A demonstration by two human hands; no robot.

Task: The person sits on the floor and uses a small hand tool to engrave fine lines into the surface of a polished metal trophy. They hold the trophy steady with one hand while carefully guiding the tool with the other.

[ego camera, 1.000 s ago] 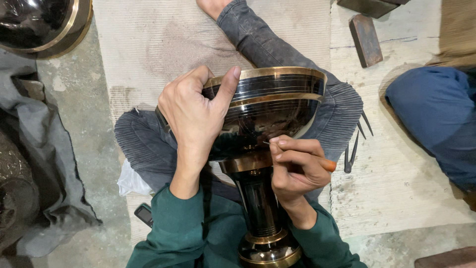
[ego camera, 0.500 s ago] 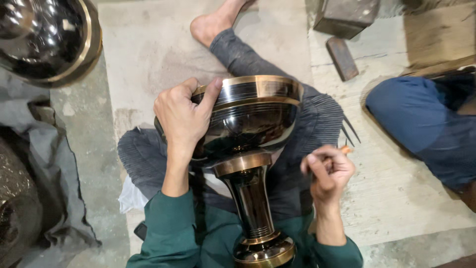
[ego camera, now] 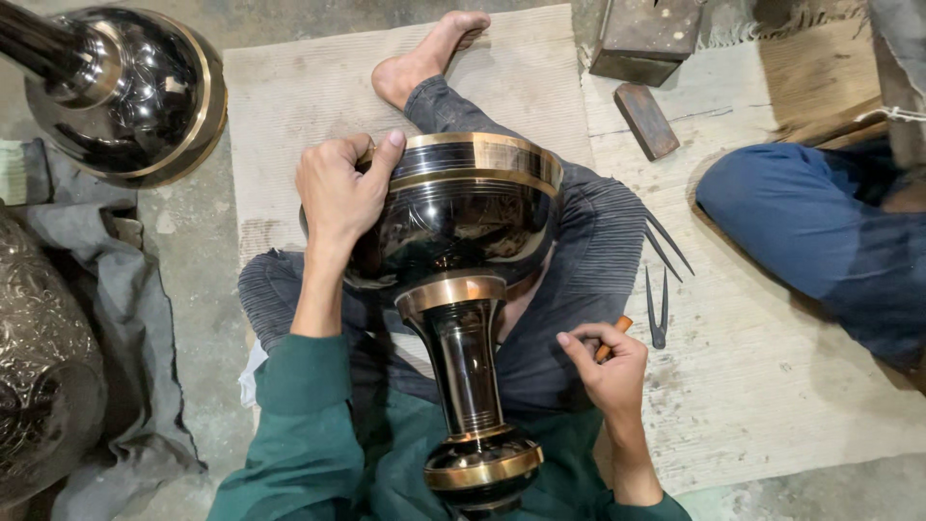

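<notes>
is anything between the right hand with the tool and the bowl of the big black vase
Nothing visible. The right hand, holding an orange-handled tool, sits off to the side of the vase; only the lap's grey cloth shows in the gap. The left hand steadies the bowl's far rim.

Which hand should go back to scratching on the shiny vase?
Probably the right hand: it holds the small tool and hangs free beside the vase. The left hand is busy gripping the vase's rim.
</notes>
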